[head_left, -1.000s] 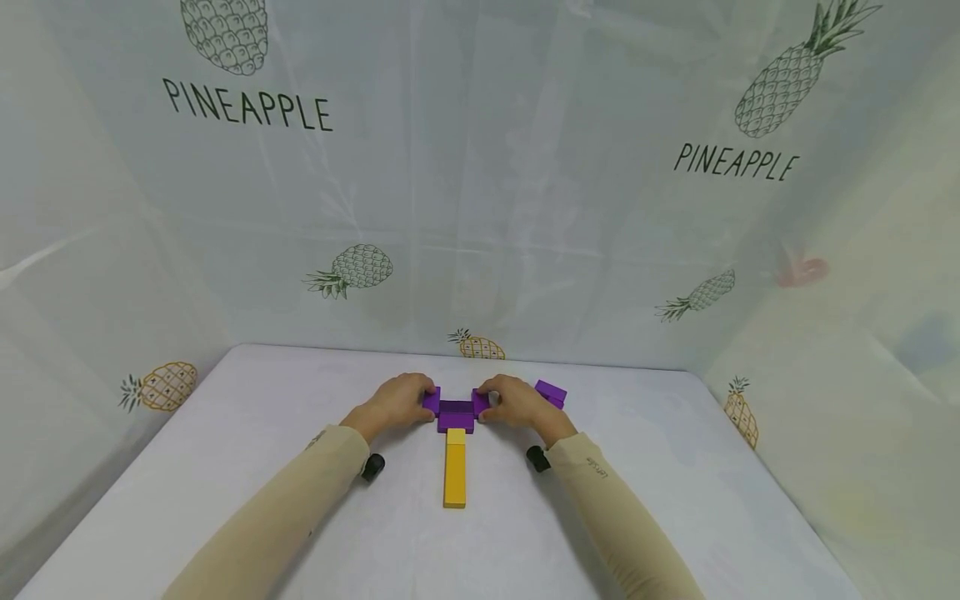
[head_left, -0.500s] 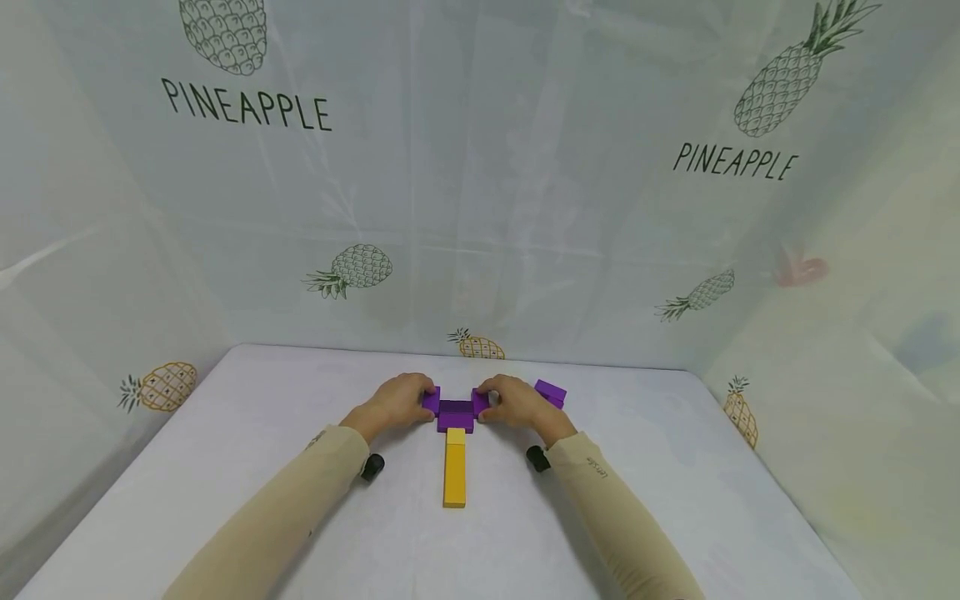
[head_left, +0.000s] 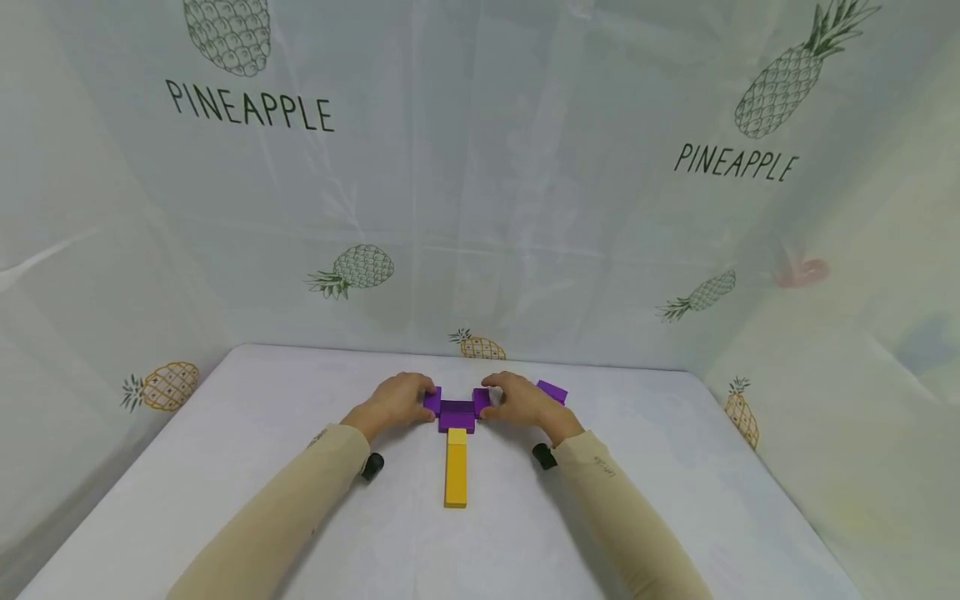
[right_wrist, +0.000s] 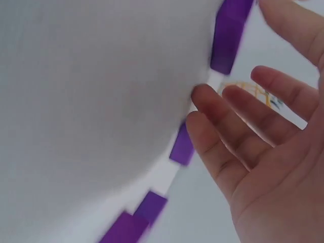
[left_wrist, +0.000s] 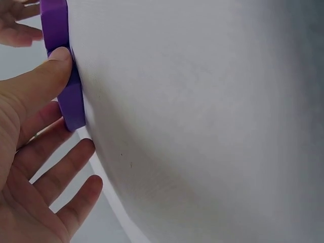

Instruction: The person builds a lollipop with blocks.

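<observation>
In the head view, my left hand (head_left: 392, 403) pinches the left purple block (head_left: 432, 402) between thumb and fingers. The left wrist view shows the thumb lying across that purple block (left_wrist: 74, 107), the other fingers spread below. A middle purple block (head_left: 457, 422) joins it to the right purple block (head_left: 482, 404). Beside this last one is my right hand (head_left: 522, 402), thumb and fingers parted. From the right wrist, its fingers look spread and apart from the purple block (right_wrist: 226, 48). A yellow bar of blocks (head_left: 455, 473) runs from the middle block toward me.
More purple blocks (head_left: 553, 392) lie behind the right hand, partly hidden by it; the right wrist view shows several loose purple blocks (right_wrist: 183, 146). Everything rests on a white-covered table (head_left: 315, 542). A pineapple-print curtain (head_left: 540, 208) hangs behind and at the sides.
My right hand has loosened its hold on the right purple block, its fingers lifting away and the wrist shifting slightly right. The left hand and the blocks stay put.
</observation>
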`<act>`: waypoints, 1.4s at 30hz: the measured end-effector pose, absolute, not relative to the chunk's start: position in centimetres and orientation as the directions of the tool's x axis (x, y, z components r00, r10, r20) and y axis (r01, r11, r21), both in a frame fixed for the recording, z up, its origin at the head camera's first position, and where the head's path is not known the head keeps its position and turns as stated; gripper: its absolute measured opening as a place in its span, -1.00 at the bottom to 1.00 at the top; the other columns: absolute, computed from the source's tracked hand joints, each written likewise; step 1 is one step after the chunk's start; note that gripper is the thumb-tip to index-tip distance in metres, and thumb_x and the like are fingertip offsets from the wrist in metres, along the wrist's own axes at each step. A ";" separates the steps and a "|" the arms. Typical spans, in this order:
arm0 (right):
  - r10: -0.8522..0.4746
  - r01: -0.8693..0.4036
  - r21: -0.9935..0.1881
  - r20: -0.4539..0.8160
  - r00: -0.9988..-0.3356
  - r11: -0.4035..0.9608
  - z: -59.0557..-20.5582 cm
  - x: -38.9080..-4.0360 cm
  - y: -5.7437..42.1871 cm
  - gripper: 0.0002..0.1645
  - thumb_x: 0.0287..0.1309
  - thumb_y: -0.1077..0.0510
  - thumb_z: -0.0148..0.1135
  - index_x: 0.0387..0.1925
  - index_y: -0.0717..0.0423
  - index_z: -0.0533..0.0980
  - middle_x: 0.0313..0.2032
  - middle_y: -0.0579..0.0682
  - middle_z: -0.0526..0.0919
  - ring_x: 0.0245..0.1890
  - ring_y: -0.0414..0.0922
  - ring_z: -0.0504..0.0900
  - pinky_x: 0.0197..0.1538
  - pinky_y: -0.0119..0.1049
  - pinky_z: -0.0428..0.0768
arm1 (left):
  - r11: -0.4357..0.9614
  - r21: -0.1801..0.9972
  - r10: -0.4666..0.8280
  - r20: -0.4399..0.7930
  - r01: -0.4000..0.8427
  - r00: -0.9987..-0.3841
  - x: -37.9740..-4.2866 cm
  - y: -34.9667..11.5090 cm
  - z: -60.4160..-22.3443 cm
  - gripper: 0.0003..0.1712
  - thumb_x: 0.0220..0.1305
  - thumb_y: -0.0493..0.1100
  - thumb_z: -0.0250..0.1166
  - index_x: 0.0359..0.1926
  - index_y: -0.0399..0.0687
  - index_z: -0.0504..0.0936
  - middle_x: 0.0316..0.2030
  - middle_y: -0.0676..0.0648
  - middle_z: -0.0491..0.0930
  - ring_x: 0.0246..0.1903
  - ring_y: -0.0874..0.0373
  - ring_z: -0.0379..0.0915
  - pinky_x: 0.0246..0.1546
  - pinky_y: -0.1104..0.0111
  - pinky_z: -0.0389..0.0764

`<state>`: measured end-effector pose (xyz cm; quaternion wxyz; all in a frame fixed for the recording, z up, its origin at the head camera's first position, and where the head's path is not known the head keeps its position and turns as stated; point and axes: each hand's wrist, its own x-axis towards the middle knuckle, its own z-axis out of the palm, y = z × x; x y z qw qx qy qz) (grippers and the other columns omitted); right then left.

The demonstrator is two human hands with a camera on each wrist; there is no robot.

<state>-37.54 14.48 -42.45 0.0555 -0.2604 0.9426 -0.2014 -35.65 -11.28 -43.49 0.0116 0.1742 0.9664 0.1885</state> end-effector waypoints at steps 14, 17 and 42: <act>-0.443 -0.434 -0.304 0.046 -0.896 0.848 -40.8 -39.6 18.3 -0.56 0.14 0.14 0.31 0.08 0.11 0.55 0.06 0.04 0.58 0.02 0.02 0.55 0.06 -0.05 0.53 | 0.874 0.350 0.344 0.044 0.337 -0.938 -35.6 -11.2 -43.4 -0.48 0.02 -0.02 0.49 0.03 -0.03 0.62 0.00 -0.09 0.59 0.05 -0.03 0.46 0.15 0.10 0.41; -0.443 -0.432 -0.296 0.031 -0.896 0.852 -41.1 -40.1 18.0 -0.56 0.11 0.15 0.34 0.07 0.10 0.56 0.05 0.05 0.58 0.06 0.03 0.53 0.11 -0.04 0.50 | 0.871 0.357 0.345 0.047 0.339 -0.937 -35.5 -11.2 -43.4 -0.48 0.02 -0.03 0.49 0.03 -0.04 0.62 0.00 -0.10 0.60 0.04 -0.03 0.46 0.15 0.10 0.42; -0.392 -0.373 -0.307 0.001 -0.920 0.876 -42.4 -40.8 16.6 -0.55 0.17 0.12 0.30 0.10 0.11 0.53 -0.01 0.05 0.60 0.06 -0.01 0.52 0.18 -0.08 0.44 | 0.880 0.344 0.337 0.037 0.329 -0.941 -35.6 -11.1 -43.5 -0.46 0.02 -0.01 0.49 0.04 -0.04 0.61 0.03 -0.08 0.58 0.07 -0.01 0.45 0.16 0.11 0.41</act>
